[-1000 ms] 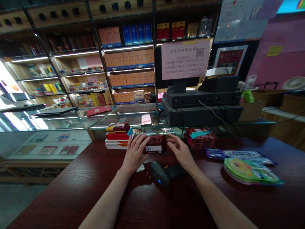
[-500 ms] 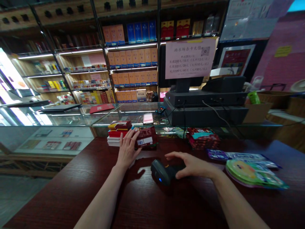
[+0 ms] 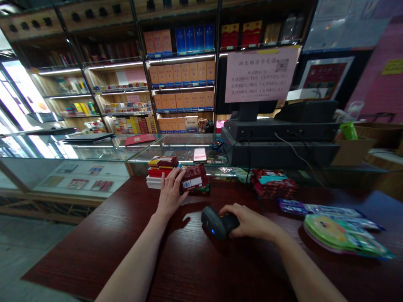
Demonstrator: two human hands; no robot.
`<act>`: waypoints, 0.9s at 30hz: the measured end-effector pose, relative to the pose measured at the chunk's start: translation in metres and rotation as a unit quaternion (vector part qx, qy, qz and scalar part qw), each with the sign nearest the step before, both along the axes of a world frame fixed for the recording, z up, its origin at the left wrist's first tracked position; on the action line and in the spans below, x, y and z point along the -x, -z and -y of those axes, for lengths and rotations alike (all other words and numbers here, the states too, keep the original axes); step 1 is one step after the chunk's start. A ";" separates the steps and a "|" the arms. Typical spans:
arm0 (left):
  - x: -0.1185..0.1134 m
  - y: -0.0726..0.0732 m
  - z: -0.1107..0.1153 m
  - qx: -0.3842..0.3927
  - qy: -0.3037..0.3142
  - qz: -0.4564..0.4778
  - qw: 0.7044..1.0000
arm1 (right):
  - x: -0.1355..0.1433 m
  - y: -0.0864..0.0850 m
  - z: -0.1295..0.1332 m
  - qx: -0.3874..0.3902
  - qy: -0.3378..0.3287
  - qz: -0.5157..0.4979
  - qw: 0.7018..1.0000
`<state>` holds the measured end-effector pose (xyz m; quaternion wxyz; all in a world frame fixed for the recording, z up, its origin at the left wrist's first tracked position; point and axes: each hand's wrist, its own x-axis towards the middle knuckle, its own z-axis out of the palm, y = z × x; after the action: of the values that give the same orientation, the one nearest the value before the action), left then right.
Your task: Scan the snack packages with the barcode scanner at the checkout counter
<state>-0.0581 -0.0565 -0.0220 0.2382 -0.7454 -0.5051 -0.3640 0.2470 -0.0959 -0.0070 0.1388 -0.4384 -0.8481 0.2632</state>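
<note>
My left hand (image 3: 171, 191) grips the left edge of a dark red packet (image 3: 193, 178) with a white label and barcode, tilted up beside a stack of red, yellow and white boxes (image 3: 159, 173). Something green shows under the packet's right end. My right hand (image 3: 242, 220) is wrapped round the handle of a black barcode scanner (image 3: 214, 223). The scanner's head points left, low over the dark wooden table (image 3: 195, 268), with a blue light lit on it.
Red packets (image 3: 273, 183) lie at the table's back. To the right are purple-and-silver packs (image 3: 330, 211) and a green round-topped package (image 3: 340, 235). Behind stand a glass counter (image 3: 145, 155), a monitor with a paper sign (image 3: 260, 77) and shelves of boxes.
My right hand has closed round the scanner's handle; its fingers were apart before. My left hand stays at the packet. The view has shifted slightly left.
</note>
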 end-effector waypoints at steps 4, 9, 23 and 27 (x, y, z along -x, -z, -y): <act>0.001 0.002 -0.001 -0.002 -0.005 0.003 1.000 | 0.001 0.000 -0.003 0.016 -0.021 -0.006 1.000; 0.001 0.003 -0.002 -0.001 -0.003 -0.003 1.000 | -0.001 -0.007 -0.004 0.044 -0.030 -0.033 0.998; 0.000 0.006 -0.004 -0.022 0.002 0.000 1.000 | 0.000 -0.034 0.009 0.044 -0.005 -0.090 0.995; 0.000 0.006 -0.003 -0.024 0.001 0.003 1.000 | 0.002 -0.039 0.013 0.044 -0.010 -0.090 0.995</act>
<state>-0.0581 -0.0533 -0.0276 0.2539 -0.7391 -0.4962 -0.3783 0.2449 -0.1094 0.0321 0.1931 -0.4100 -0.8241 0.3399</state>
